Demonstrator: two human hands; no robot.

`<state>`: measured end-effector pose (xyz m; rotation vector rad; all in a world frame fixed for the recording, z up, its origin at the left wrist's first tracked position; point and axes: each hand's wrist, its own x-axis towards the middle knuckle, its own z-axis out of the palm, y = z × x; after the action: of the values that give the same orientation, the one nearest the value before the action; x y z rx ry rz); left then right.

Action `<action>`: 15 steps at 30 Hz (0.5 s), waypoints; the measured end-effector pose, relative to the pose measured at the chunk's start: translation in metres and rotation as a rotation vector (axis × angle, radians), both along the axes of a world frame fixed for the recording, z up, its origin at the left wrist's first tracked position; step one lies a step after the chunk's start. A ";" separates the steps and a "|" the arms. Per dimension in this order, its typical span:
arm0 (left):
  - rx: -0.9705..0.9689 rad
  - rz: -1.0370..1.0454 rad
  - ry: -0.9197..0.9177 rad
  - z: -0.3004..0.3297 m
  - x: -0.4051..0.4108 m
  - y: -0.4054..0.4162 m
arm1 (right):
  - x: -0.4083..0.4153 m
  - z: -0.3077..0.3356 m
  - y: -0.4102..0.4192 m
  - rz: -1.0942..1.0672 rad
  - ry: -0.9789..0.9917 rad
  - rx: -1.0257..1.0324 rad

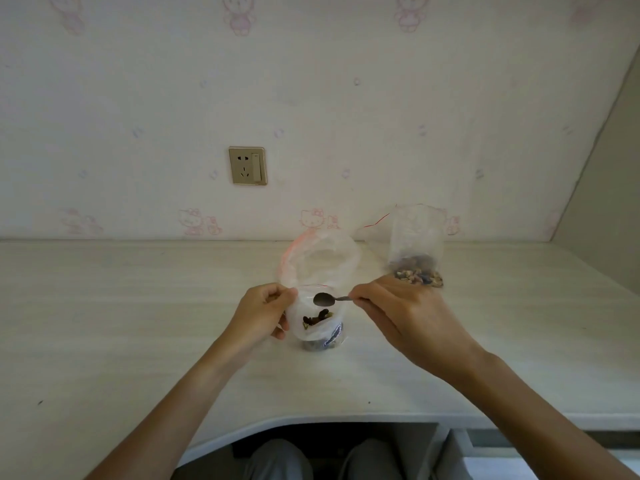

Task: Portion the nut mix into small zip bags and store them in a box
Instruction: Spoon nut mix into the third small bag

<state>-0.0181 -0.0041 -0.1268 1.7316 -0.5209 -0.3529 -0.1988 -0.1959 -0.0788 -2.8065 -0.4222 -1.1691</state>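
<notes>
My left hand [265, 311] grips the rim of a small clear zip bag [317, 322] that stands open on the desk, with a few dark nuts at its bottom. My right hand [391, 308] pinches the handle of a small metal spoon [325, 299], whose bowl hangs over the bag's mouth. Just behind it a larger empty clear bag [322, 259] with a red zip line stands open. At the back right another clear bag [417, 247] stands upright with nut mix in its base.
The pale wooden desk [138, 323] meets a wall with pink cartoon wallpaper and a gold socket [247, 165]. A side panel rises at the right. The desk's front edge curves inward above my knees; a drawer shows at the lower right. No box is in view.
</notes>
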 end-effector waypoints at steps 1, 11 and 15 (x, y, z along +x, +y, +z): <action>0.002 0.010 0.000 -0.002 0.001 0.001 | 0.001 0.000 0.000 0.008 0.002 -0.008; 0.057 0.025 -0.066 -0.018 0.014 -0.006 | 0.053 -0.013 -0.030 -0.124 0.069 1.299; 0.061 0.013 -0.135 -0.028 0.019 -0.012 | 0.087 -0.022 -0.041 -0.177 0.143 1.537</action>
<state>0.0005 -0.0157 -0.1551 1.8252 -0.6021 -0.2458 -0.1120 -0.2370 -0.1006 -1.5110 0.5505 -0.7094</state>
